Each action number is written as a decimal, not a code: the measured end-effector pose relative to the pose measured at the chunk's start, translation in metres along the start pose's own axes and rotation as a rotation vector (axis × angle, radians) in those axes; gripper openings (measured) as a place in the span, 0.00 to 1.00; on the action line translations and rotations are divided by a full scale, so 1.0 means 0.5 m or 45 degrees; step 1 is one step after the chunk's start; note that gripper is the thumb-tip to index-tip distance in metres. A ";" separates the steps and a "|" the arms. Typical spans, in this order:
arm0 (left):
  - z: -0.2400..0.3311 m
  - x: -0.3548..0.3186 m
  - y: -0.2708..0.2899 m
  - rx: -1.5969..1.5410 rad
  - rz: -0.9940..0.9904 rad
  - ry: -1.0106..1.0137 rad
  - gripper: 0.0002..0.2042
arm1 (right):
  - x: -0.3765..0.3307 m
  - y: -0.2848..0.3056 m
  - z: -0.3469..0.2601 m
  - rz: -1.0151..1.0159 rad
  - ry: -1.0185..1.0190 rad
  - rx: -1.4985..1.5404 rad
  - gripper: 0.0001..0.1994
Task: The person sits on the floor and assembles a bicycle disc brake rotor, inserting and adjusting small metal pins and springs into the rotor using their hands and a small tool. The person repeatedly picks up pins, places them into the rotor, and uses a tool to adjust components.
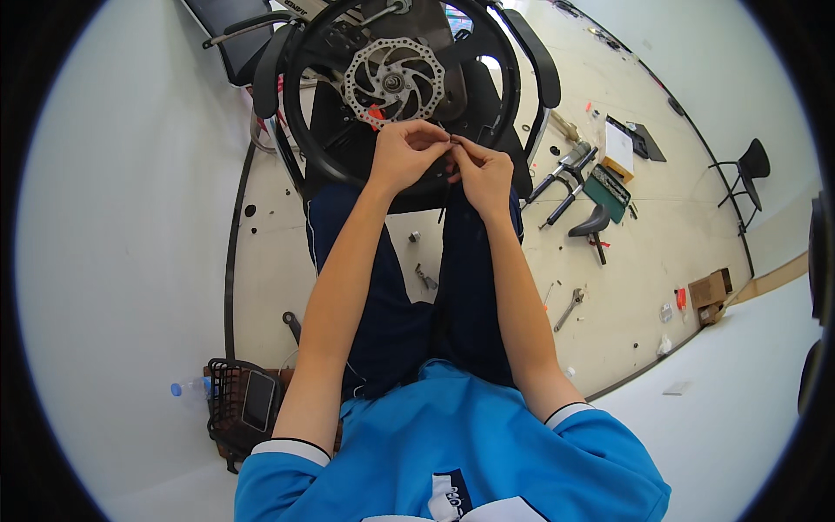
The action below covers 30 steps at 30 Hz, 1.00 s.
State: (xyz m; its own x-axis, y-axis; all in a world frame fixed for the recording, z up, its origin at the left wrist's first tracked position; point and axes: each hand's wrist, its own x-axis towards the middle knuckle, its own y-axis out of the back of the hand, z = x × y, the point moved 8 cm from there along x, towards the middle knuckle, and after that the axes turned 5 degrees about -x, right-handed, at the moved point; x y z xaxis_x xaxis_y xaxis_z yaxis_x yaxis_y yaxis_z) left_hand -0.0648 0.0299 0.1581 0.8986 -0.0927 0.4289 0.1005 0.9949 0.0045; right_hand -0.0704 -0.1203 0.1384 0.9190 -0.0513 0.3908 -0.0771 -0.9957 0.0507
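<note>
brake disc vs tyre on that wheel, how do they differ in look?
The brake disc is silvery metal; the tyre is matt black.
The disc is small and sits at the hub; the tyre is the large outer ring around it.
The disc has cut-out holes and a wavy edge; the tyre looks smooth and solid.
Both are round and share one centre on the wheel in front of the left hand and right hand.

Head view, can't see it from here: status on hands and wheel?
Left hand, right hand pinching something tiny together. Wheel just beyond fingertips. Nothing between.
</note>
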 end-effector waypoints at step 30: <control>0.037 -0.007 -0.002 0.094 0.059 -0.166 0.05 | -0.022 -0.006 -0.019 0.058 0.015 -0.176 0.09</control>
State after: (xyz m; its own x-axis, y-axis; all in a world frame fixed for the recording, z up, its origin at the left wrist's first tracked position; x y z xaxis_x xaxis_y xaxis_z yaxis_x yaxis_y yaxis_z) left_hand -0.0761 0.0299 0.1733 0.8380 -0.0453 0.5437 0.0240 0.9986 0.0462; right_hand -0.0838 -0.1161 0.1427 0.9089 -0.0941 0.4063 -0.1716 -0.9723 0.1586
